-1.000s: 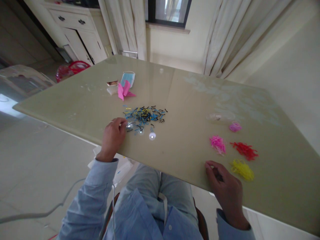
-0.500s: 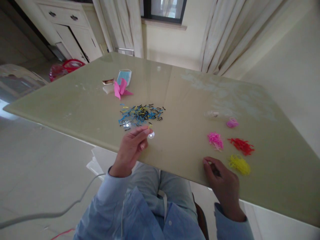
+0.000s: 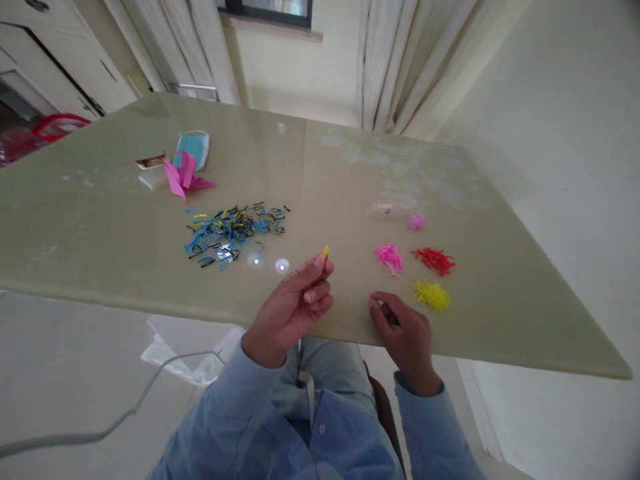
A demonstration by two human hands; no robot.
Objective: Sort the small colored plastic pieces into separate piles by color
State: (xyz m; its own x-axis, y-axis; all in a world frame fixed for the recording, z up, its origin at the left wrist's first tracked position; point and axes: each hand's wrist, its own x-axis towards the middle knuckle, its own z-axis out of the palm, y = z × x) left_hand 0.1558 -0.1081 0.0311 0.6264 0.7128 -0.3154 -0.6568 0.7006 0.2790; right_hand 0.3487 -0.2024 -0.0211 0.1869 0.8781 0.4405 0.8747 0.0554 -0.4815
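Noted a small yellow band (image 3: 326, 252) pinched upright between thumb and forefinger of the left hand (image 3: 295, 303), raised over the near edge of the table (image 3: 327, 193). Observed the right hand (image 3: 407, 331) at the near edge, curled narrow with thumb and forefinger together; cannot tell whether holding anything. Found a mixed pile (image 3: 237, 228) of black, blue and yellow bands spread left of centre. Recorded at right a pink pile (image 3: 389, 259), a red pile (image 3: 434, 261), a yellow pile (image 3: 431, 294) nearest, and a pinkish bundle (image 3: 417, 221) farther off. Logged a pink folded piece (image 3: 185, 175) against a blue mask (image 3: 193, 149) at far left.
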